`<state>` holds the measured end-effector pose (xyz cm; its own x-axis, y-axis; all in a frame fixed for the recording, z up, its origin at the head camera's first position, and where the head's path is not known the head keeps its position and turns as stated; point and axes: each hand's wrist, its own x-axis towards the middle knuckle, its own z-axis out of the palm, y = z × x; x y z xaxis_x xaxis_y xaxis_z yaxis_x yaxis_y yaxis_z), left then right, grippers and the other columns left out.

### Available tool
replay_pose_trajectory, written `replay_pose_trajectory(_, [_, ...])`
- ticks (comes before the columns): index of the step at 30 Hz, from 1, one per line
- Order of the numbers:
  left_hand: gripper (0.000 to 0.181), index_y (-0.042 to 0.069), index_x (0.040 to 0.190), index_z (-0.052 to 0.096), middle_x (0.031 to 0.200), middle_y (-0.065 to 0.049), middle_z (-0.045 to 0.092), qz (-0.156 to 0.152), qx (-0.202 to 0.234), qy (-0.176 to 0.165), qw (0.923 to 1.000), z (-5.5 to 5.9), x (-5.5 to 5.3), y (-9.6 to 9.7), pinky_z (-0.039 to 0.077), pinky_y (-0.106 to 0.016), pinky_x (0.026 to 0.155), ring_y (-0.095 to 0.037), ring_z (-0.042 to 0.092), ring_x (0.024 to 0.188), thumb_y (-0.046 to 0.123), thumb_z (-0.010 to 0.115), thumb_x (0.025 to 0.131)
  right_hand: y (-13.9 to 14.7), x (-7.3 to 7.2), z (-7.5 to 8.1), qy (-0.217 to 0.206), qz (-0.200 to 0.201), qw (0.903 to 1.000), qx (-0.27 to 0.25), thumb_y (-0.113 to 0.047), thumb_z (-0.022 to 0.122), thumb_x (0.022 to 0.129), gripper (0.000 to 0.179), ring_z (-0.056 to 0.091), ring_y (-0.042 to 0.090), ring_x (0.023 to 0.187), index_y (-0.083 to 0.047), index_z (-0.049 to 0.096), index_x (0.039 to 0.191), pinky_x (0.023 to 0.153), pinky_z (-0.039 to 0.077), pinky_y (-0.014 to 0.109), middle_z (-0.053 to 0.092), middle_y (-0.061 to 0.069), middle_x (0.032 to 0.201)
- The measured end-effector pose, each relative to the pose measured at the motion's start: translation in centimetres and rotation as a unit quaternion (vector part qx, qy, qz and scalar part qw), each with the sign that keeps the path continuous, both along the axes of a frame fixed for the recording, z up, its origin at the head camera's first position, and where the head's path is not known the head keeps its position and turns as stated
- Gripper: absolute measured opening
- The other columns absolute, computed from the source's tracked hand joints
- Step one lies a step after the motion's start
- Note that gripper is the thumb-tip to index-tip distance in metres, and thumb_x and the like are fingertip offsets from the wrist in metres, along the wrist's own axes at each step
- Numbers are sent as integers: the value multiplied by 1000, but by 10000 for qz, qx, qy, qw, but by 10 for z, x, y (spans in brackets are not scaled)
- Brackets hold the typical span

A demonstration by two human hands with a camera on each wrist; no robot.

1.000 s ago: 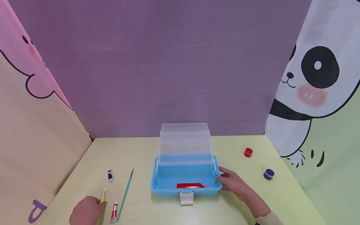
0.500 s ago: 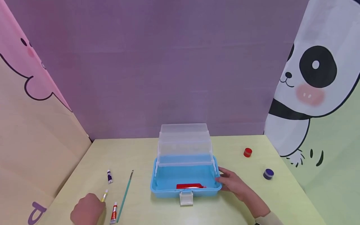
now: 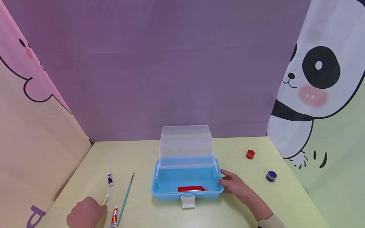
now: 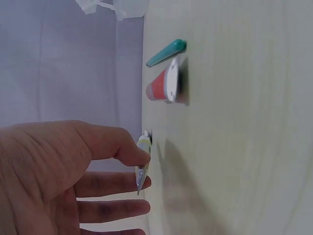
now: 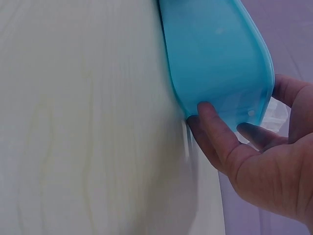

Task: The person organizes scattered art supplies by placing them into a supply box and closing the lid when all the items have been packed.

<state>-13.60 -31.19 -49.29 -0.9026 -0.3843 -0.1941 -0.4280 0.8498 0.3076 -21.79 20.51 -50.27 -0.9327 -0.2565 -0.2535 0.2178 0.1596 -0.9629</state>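
Note:
My left hand (image 3: 86,212) is low on the table at the left. Its thumb and finger pinch a small yellow paint tube (image 3: 105,199), which the left wrist view shows as a slim tube (image 4: 143,149) against the thumb. Near it lie a red paint tube (image 3: 114,216), a teal paintbrush (image 3: 125,199) and a purple paint tube (image 3: 110,179). A blue box (image 3: 168,197) stands mid-table with its clear lid (image 3: 186,145) up. One red tube (image 3: 191,188) lies inside. My right hand (image 3: 235,186) touches the box's right end with spread, extended fingers (image 5: 217,129).
At the right of the table (image 3: 228,215) sit a red-lidded jar (image 3: 250,154) and a purple-lidded jar (image 3: 271,176). A white latch (image 3: 188,201) hangs from the box front. A purple cloth wall (image 3: 185,69) closes off the back.
The yellow paint tube has tilted to the right in my left hand, which has shifted only slightly. My right hand stays at the box.

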Motion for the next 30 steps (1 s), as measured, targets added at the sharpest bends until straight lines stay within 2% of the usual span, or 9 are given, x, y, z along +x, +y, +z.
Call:
replay_pose_trajectory(4, [28,13,63,61,57,-2,49,-218,-73,138,9996,9,2,-7,40,-38,48,-22,47,56,35,65,79,-2,0,0,28,74,10000,-55,-16,65,92,67,62,35,105,4,34,147,84,53,48,48,29,134])
replay_pose_trajectory(9, [21,14,74,70,62,-1,56,-565,-218,426,9973,32,-3,-13,40,-40,47,-23,51,59,34,66,80,-5,-2,0,17,9,10000,13,-17,67,91,67,63,35,104,2,36,147,83,54,48,50,26,132])
replay_pose_trajectory(11, [20,17,69,68,61,-1,54,-650,-348,621,9953,41,-4,-13,38,-39,46,-23,49,58,33,65,80,-6,-2,0,1,-22,10000,48,-17,67,91,67,63,34,103,2,36,147,83,54,48,51,25,132])
replay_pose_trajectory(15, [29,18,54,52,53,1,42,-852,-620,989,9895,54,-7,-10,30,-35,43,-21,40,54,28,62,79,-7,-2,-1,32,-7,10000,26,-17,66,91,65,63,35,103,2,37,146,83,54,49,51,26,132])
replay_pose_trajectory(19, [32,17,52,42,51,4,34,-1131,-746,1291,9823,64,-11,-5,22,-30,42,-18,34,52,24,61,77,-8,-2,-1,73,14,10000,19,-16,66,91,65,64,35,102,3,37,146,83,54,49,51,27,131])
replay_pose_trajectory(21, [24,15,56,54,54,4,43,-1296,-730,1395,9790,71,-14,-3,24,-29,41,-17,37,52,24,63,77,-8,-1,-1,68,14,10000,11,-15,66,91,65,64,35,102,3,37,146,82,54,49,51,27,131])
replay_pose_trajectory(23, [15,12,69,68,61,1,55,-1424,-675,1423,9772,79,-17,-1,28,-29,40,-16,41,53,25,65,77,-8,0,-1,50,9,10000,-3,-15,66,90,65,64,35,102,3,37,146,82,54,49,51,27,131])
replay_pose_trajectory(26, [28,8,93,77,80,-7,68,-1609,-593,1499,9737,92,-22,4,36,-32,40,-17,50,57,29,69,76,-7,2,0,19,-55,10000,21,-16,67,90,66,64,35,102,2,38,146,82,54,49,52,26,131])
replay_pose_trajectory(30, [24,9,90,77,91,-10,70,-1897,-576,1869,9622,103,-31,17,38,-33,41,-20,55,63,27,71,75,-3,3,2,51,-140,9998,117,-16,68,89,67,63,36,104,1,38,146,82,54,49,51,26,132])
